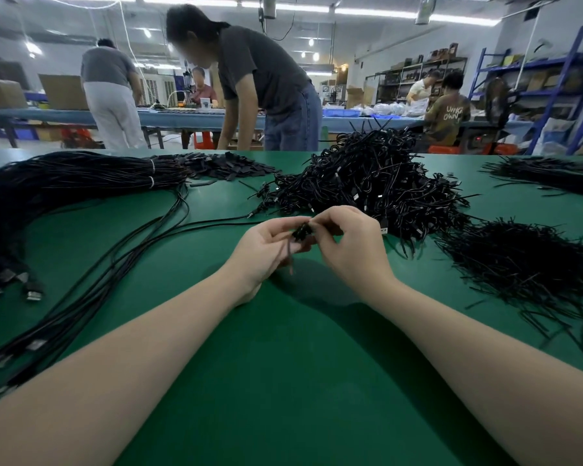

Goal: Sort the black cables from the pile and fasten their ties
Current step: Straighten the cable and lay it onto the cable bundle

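Observation:
Over the middle of the green table (283, 364), my left hand (266, 250) and my right hand (347, 243) meet and pinch one small coiled black cable (302, 233) between their fingertips. A thin black tie end hangs down from it past my left palm. Behind my hands lies a big heap of tied black cables (374, 183). A pile of loose black ties (525, 264) sits to the right. Long black cables (81, 183) with white bands sweep across the left, and a few loose strands (122, 264) run toward my hands.
Small black pieces (229, 166) lie scattered at the back left of the table. Another cable bundle (546, 173) lies far right. A person in a dark shirt (266, 82) bends over just beyond the far edge. Other workers, benches and shelves stand further back.

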The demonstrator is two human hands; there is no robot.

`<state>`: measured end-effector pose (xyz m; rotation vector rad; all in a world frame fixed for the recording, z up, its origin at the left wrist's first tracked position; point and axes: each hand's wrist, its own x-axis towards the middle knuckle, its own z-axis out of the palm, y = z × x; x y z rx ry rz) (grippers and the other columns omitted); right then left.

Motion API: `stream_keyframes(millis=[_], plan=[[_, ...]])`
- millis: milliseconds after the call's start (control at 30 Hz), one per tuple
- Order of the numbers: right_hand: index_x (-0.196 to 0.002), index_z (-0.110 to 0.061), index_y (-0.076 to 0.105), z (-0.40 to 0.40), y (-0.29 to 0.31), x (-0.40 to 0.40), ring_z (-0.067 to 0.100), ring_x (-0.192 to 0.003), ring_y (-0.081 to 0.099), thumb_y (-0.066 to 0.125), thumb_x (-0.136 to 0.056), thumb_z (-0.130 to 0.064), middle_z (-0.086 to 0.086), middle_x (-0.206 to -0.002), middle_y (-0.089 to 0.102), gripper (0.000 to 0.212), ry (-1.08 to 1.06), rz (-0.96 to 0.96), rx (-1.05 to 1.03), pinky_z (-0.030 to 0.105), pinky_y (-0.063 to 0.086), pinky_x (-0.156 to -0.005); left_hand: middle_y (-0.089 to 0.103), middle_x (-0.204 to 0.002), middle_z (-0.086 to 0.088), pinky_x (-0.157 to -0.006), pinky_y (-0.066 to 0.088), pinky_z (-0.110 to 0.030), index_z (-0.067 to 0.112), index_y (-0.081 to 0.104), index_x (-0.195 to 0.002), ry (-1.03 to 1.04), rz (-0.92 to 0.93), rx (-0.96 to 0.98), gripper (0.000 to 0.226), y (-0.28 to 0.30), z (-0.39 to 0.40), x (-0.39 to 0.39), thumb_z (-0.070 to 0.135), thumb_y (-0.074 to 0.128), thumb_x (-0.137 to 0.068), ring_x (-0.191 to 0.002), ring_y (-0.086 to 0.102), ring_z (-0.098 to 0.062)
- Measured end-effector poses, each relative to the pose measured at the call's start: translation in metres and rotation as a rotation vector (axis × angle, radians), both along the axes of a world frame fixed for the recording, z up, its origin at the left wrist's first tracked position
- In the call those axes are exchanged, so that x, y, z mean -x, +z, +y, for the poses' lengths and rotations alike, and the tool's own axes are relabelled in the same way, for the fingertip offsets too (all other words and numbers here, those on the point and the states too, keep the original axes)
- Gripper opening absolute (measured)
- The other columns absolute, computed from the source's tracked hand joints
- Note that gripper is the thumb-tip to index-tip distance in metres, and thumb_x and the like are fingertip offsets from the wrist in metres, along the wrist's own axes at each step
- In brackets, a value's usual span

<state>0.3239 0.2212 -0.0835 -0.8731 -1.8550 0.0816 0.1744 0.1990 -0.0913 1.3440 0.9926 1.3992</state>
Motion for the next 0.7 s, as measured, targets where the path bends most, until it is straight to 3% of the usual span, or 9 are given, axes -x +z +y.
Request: stream_keyframes(millis=[100, 200, 267, 367, 467, 567, 700], plan=[[-0.087, -0.009, 0.074, 0.001, -0.003, 0.003, 0.010, -0.073, 0.057, 0.066, -0.087, -0.008, -0.006, -0.076, 0.063, 0.009, 0.004, 0.046, 0.067, 0.019, 0.046, -0.069, 0.072, -0.083, 0.003, -0.072, 0.050, -0.010, 0.017, 0.070, -0.096, 0.115, 0.006, -0.097, 0.031, -0.003, 0.001, -0.001, -0.010, 0.066, -0.082, -0.077, 0.067, -0.002], [-0.089, -0.010, 0.076, 0.000, -0.005, 0.004, 0.004, -0.069, 0.057, 0.066, -0.086, -0.008, -0.005, -0.077, 0.068, 0.010, 0.000, 0.047, 0.084, 0.006, 0.042, -0.066, 0.071, -0.073, 0.012, -0.072, 0.048, -0.010, 0.025, 0.072, -0.086, 0.195, 0.041, -0.127, 0.025, -0.006, 0.003, 0.000, 0.000, 0.071, -0.082, -0.071, 0.063, 0.002], [-0.088, -0.011, 0.076, -0.001, -0.004, 0.005, 0.003, -0.068, 0.058, 0.065, -0.085, -0.008, -0.006, -0.077, 0.069, 0.012, -0.003, 0.038, 0.082, 0.005, 0.043, -0.066, 0.072, -0.075, 0.011, -0.073, 0.049, -0.014, 0.025, 0.072, -0.087, 0.218, 0.080, -0.134, 0.016, -0.008, 0.005, 0.002, 0.010, 0.073, -0.082, -0.072, 0.062, -0.002], [-0.084, -0.009, 0.075, -0.003, 0.000, 0.003, 0.012, -0.069, 0.061, 0.064, -0.084, -0.006, -0.001, -0.076, 0.070, 0.011, 0.006, -0.015, 0.020, 0.020, 0.050, -0.069, 0.072, -0.073, 0.011, -0.065, 0.048, -0.013, 0.023, 0.070, -0.090, 0.235, 0.090, -0.130, 0.009, -0.009, 0.005, 0.003, 0.020, 0.074, -0.083, -0.068, 0.064, 0.000], [-0.079, -0.001, 0.070, -0.005, 0.003, 0.000, 0.029, -0.069, 0.061, 0.061, -0.084, -0.002, 0.010, -0.072, 0.066, 0.010, -0.004, -0.173, -0.137, 0.040, 0.052, -0.065, 0.072, -0.075, 0.003, -0.058, 0.049, -0.022, 0.027, 0.057, -0.108, 0.227, 0.069, -0.037, 0.029, -0.005, 0.002, 0.001, 0.031, 0.073, -0.084, -0.065, 0.066, -0.008], [-0.082, 0.003, 0.070, -0.009, 0.004, 0.001, 0.035, -0.070, 0.061, 0.062, -0.081, -0.001, 0.014, -0.074, 0.066, 0.009, -0.003, -0.298, -0.257, 0.042, 0.052, -0.062, 0.070, -0.065, 0.000, -0.045, 0.048, -0.021, 0.033, 0.042, -0.108, 0.143, -0.183, 0.140, 0.038, 0.004, -0.002, 0.002, 0.024, 0.071, -0.086, -0.050, 0.063, -0.011], [-0.084, 0.002, 0.071, -0.012, 0.002, 0.004, 0.035, -0.071, 0.063, 0.067, -0.078, 0.002, 0.014, -0.076, 0.067, 0.008, 0.014, -0.248, -0.262, 0.041, 0.053, -0.063, 0.065, -0.062, 0.002, -0.038, 0.036, -0.014, 0.028, 0.057, -0.095, -0.002, -0.223, 0.174, 0.007, 0.009, -0.007, 0.004, 0.020, 0.058, -0.094, -0.046, 0.059, -0.009]])
